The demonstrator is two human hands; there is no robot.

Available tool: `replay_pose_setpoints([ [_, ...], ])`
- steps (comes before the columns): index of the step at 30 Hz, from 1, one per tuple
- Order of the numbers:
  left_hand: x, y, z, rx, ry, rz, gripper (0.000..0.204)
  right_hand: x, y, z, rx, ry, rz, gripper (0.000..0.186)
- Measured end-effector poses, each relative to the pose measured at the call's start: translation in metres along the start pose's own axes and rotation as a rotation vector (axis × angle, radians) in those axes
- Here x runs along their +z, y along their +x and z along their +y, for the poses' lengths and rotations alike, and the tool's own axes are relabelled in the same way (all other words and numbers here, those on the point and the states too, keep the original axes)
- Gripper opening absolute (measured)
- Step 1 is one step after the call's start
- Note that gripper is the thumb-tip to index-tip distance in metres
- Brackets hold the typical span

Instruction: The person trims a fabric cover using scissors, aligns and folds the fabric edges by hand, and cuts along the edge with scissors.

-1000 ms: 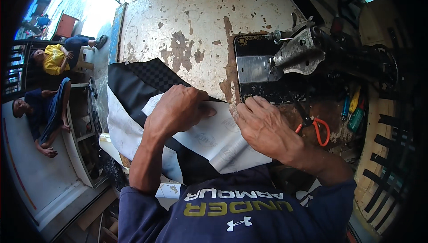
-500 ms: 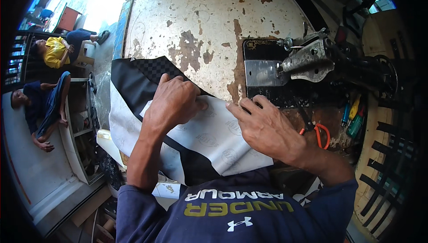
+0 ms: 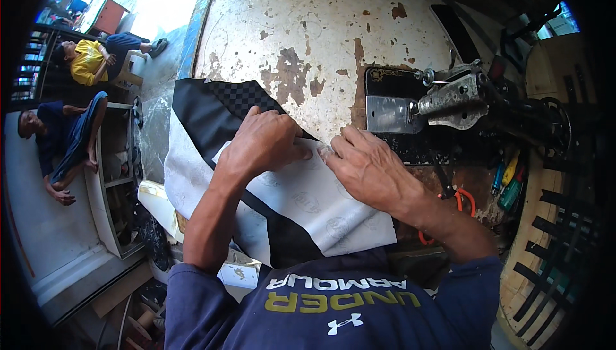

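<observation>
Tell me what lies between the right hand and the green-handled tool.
In the head view, an orange-handled tool, partly hidden by the right forearm, lies between the right hand and the green-handled tool.

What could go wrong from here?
The layered material might shift: the left hand and right hand are at its far edge, its near part loose by the shirt. The right forearm overlaps an orange-handled tool in view and could nudge it.

Table, chipped white top | sewing machine | black-and-grey sheet material, partly | red-handled tool
</observation>
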State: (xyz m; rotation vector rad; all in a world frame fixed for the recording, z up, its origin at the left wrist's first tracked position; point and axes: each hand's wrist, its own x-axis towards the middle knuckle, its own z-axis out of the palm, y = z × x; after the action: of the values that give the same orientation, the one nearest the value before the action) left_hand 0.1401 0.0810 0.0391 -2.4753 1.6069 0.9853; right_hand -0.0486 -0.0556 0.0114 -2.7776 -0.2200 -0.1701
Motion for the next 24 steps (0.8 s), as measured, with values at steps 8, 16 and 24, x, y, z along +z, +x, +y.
replay_pose_setpoints([
  [8,-0.028,0.018,-0.035,-0.036,-0.075,-0.028,0.036,-0.008,0.011,-0.002,-0.008,-0.066,-0.029,0.021],
  [16,-0.035,0.026,-0.040,-0.105,-0.077,-0.100,0.040,-0.009,0.017,-0.002,-0.091,-0.072,-0.001,0.020],
  [24,-0.038,0.043,-0.044,-0.053,-0.068,-0.045,0.039,0.004,0.036,-0.006,-0.055,-0.058,-0.046,0.013],
])
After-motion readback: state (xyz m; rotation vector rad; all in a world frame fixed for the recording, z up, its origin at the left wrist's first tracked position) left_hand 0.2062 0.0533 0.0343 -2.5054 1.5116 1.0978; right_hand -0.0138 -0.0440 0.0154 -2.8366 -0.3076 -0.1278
